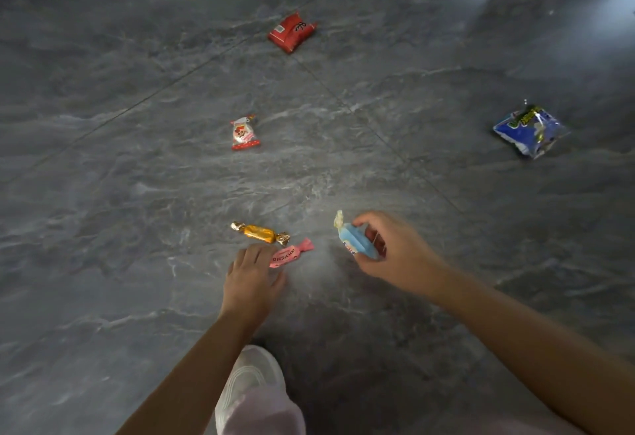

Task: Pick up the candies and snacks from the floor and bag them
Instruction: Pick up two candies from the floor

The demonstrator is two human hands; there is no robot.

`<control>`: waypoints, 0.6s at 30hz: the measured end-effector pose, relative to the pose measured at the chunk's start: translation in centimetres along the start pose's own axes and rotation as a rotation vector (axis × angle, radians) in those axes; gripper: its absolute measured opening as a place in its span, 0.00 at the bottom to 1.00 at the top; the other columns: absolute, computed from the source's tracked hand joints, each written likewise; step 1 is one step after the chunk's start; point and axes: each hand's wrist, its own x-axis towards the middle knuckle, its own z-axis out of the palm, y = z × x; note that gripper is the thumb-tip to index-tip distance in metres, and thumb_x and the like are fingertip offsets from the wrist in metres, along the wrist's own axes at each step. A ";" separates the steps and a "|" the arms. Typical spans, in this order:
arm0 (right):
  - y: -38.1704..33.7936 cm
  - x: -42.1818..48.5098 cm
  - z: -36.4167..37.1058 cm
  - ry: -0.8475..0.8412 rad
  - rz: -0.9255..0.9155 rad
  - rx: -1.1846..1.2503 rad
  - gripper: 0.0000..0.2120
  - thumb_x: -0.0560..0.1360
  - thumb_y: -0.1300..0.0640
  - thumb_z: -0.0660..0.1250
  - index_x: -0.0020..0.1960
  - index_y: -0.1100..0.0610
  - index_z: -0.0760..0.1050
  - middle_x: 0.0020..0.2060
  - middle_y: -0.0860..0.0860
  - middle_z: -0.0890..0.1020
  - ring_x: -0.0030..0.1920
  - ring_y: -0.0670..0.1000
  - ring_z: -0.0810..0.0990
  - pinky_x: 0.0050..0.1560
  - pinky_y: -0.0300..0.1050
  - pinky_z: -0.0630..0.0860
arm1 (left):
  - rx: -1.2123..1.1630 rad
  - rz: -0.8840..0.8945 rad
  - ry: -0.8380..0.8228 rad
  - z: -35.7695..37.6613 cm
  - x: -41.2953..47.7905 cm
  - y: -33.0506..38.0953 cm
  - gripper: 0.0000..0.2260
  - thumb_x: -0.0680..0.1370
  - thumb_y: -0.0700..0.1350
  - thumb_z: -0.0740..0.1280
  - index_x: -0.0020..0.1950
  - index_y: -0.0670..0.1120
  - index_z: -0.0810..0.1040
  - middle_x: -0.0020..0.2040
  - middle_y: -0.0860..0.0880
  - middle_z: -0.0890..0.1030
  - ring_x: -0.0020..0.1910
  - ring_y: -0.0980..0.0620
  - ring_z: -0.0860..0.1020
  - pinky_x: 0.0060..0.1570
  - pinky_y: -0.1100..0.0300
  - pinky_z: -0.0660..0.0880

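Note:
My right hand (391, 249) grips a light blue wrapped candy (354, 239) just above the floor. My left hand (252, 280) reaches down with its fingertips on the near end of a pink wrapped candy (292, 253); whether it grips it I cannot tell. A gold-orange wrapped candy (260, 232) lies just beyond the left fingers. Farther off lie a small red-and-white packet (244, 133), a red snack packet (292, 32) and, at the right, a blue snack bag (531, 130). No bag for collecting shows.
The floor (120, 177) is dark grey marbled tile with thin grout lines. A pale translucent shoe or foot cover (256, 390) sits at the bottom centre, under my left forearm. A bright glare streak falls at the top right.

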 end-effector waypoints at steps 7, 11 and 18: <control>3.1 -1.4 -0.8 0.035 0.128 0.026 0.18 0.66 0.62 0.71 0.54 0.55 0.71 0.41 0.49 0.75 0.35 0.40 0.72 0.34 0.24 0.66 | 0.072 0.008 -0.026 2.2 1.4 1.3 0.18 0.63 0.39 0.77 0.51 0.39 0.79 0.46 0.38 0.79 0.43 0.35 0.77 0.42 0.44 0.74; 2.7 -1.4 -0.3 0.024 0.115 0.042 0.18 0.67 0.61 0.71 0.55 0.54 0.71 0.41 0.49 0.75 0.36 0.41 0.72 0.36 0.27 0.67 | 0.080 -0.059 -0.051 2.8 1.2 1.4 0.15 0.70 0.41 0.71 0.56 0.40 0.76 0.53 0.39 0.77 0.51 0.37 0.74 0.49 0.44 0.70; 2.1 -0.5 1.5 -0.023 0.100 0.076 0.18 0.68 0.60 0.70 0.56 0.55 0.70 0.43 0.50 0.75 0.38 0.43 0.73 0.38 0.32 0.68 | -0.170 -0.155 0.068 1.4 -1.6 1.4 0.11 0.68 0.42 0.69 0.49 0.40 0.78 0.45 0.41 0.78 0.44 0.39 0.75 0.43 0.47 0.72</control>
